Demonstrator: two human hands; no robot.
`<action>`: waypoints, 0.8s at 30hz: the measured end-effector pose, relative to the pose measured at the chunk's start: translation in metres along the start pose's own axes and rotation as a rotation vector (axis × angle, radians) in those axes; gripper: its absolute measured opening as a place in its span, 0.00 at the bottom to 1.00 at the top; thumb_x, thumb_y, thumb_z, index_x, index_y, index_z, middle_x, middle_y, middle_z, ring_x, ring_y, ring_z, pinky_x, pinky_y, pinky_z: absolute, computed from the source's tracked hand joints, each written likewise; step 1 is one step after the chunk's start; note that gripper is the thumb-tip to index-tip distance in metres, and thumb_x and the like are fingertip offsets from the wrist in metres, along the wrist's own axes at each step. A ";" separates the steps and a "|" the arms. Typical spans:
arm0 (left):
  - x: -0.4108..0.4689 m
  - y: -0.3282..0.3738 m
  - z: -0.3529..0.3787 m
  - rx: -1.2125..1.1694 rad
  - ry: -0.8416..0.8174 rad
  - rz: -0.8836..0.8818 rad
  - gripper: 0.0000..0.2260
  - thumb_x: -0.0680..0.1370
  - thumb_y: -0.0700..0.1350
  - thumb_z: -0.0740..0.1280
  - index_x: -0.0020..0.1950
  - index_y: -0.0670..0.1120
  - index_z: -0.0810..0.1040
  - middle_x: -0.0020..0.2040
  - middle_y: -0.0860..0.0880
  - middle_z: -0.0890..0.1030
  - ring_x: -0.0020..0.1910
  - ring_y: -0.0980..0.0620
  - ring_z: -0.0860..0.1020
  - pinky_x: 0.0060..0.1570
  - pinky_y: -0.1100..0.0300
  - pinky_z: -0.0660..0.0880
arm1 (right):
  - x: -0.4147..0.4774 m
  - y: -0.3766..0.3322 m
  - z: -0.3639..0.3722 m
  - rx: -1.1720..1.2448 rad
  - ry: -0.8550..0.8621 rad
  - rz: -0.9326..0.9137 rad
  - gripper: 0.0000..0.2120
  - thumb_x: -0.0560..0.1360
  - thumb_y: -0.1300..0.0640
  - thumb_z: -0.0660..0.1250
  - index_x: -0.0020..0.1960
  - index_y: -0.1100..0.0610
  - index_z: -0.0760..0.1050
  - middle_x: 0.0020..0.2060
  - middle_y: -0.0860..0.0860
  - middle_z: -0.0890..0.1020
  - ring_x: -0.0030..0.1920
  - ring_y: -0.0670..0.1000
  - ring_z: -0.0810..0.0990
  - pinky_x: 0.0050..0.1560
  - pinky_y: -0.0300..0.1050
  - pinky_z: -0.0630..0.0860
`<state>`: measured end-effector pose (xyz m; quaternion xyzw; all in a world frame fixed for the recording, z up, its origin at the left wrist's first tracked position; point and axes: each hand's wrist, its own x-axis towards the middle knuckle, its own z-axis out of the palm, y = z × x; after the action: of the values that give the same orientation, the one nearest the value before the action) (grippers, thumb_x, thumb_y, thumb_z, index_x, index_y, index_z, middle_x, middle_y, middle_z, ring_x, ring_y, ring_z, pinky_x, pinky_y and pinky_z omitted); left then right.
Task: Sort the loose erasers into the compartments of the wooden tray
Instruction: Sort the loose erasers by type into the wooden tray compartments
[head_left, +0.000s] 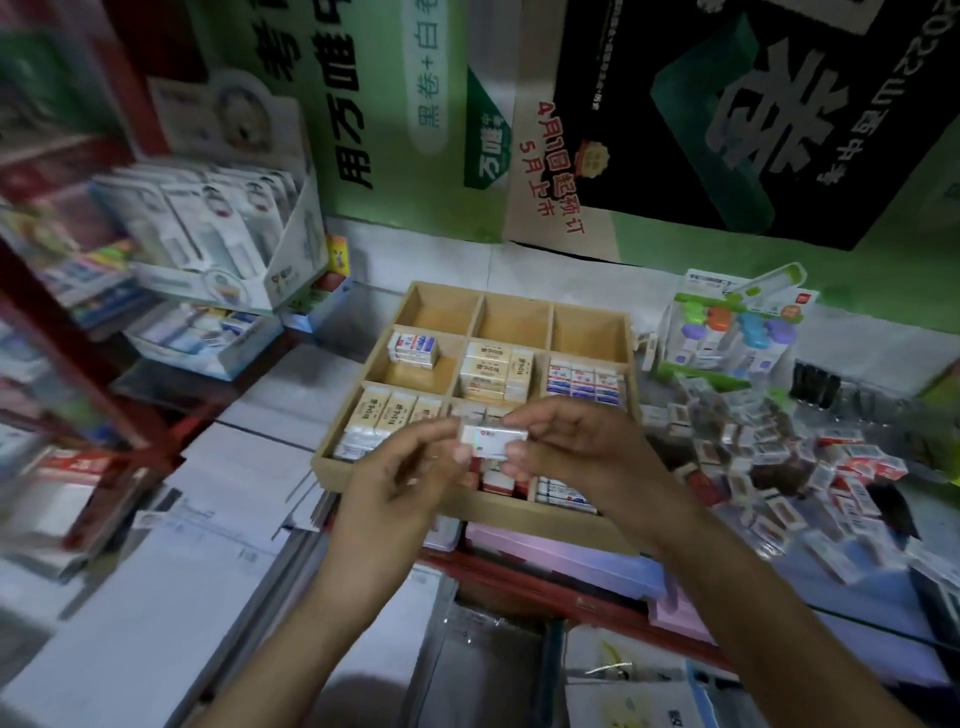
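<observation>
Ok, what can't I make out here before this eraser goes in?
Head view only.
Front middle compartment of the wooden tray: covered by the left hand, right hand and held eraser.
Its label: blurred.
The loose erasers: too small and dim to tell kinds.
The shelves on the left: motion-blurred.

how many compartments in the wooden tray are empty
3, all in the far row of the wooden tray: left, middle, right. The other six hold erasers, though the left hand and right hand partly hide the near row.
</observation>
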<state>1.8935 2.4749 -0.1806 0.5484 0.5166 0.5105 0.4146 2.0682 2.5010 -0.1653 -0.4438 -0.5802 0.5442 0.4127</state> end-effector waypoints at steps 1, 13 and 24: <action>0.000 -0.004 -0.007 0.025 0.010 0.012 0.06 0.74 0.42 0.67 0.48 0.51 0.81 0.44 0.60 0.83 0.45 0.63 0.79 0.45 0.70 0.74 | 0.003 0.003 0.010 -0.033 -0.008 0.010 0.09 0.69 0.68 0.71 0.44 0.55 0.79 0.39 0.46 0.84 0.44 0.49 0.83 0.46 0.42 0.80; 0.013 -0.063 -0.069 0.489 0.190 0.080 0.11 0.80 0.40 0.60 0.58 0.47 0.78 0.55 0.50 0.79 0.53 0.57 0.74 0.50 0.70 0.69 | 0.074 0.021 0.077 -0.756 -0.152 -0.186 0.14 0.73 0.62 0.66 0.58 0.54 0.73 0.35 0.48 0.75 0.36 0.45 0.73 0.38 0.40 0.69; 0.012 -0.094 -0.060 0.783 0.143 0.220 0.18 0.69 0.38 0.60 0.58 0.46 0.77 0.57 0.49 0.78 0.60 0.49 0.61 0.51 0.51 0.63 | 0.092 0.028 0.079 -1.021 -0.405 -0.201 0.11 0.75 0.58 0.65 0.56 0.52 0.77 0.43 0.49 0.82 0.43 0.47 0.79 0.46 0.46 0.77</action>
<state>1.8204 2.4939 -0.2634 0.6797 0.6377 0.3532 0.0806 1.9696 2.5695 -0.1992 -0.4166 -0.8771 0.2266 0.0755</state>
